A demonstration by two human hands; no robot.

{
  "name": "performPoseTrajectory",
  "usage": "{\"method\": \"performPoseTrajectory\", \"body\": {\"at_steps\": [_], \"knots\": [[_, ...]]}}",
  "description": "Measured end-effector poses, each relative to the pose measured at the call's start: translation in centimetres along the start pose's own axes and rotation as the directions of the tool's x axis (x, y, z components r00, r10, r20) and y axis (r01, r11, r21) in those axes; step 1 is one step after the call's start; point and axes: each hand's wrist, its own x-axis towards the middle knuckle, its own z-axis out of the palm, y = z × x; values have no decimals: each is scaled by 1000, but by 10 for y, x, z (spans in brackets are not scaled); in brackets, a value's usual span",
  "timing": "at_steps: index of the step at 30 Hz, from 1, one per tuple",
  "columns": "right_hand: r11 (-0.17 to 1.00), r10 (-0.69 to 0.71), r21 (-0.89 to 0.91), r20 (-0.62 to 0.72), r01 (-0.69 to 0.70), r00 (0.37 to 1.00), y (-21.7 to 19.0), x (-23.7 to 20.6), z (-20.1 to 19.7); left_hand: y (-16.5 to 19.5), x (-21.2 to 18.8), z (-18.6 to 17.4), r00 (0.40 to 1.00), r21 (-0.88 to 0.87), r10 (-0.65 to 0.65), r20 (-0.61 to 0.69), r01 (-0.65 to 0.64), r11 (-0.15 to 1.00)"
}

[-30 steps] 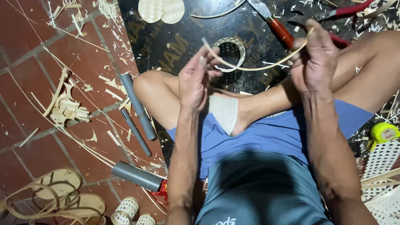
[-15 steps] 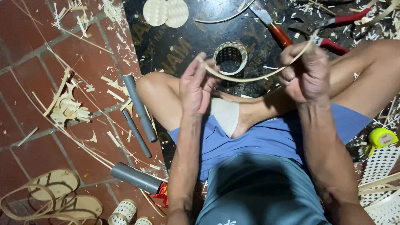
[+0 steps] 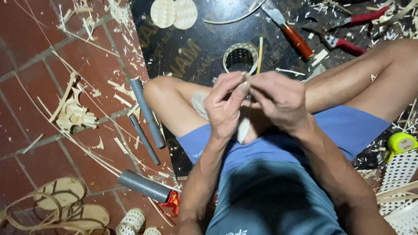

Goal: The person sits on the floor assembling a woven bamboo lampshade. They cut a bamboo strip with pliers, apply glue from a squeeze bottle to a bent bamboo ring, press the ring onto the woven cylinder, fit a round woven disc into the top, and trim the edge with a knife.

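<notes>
I see left hand and right hand together | both pinching thin pale bamboo strip | above small woven cane ring

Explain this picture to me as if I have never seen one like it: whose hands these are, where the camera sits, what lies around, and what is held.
The camera is worn on a person's head and looks down at their own lap as they sit cross-legged on the floor. The left hand and right hand meet in front, pinching a thin pale strip that sticks up between the fingers. Just beyond them stands a small woven ring on a dark board. A knife with a reddish handle and red-handled pliers lie there too. Grey tubes and pale shavings lie on the red tiles.
</notes>
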Motion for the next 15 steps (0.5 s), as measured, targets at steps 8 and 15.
{"method": "performPoseTrajectory", "body": {"at_steps": [8, 15], "knots": [[750, 561, 531, -195, -394, 805, 58, -9, -19, 0, 2, -36, 995, -652, -95, 42, 99, 751], [151, 680, 954, 91, -260, 728, 106, -35, -25, -1, 0, -53, 984, -726, -167, 61, 158, 670]]}}
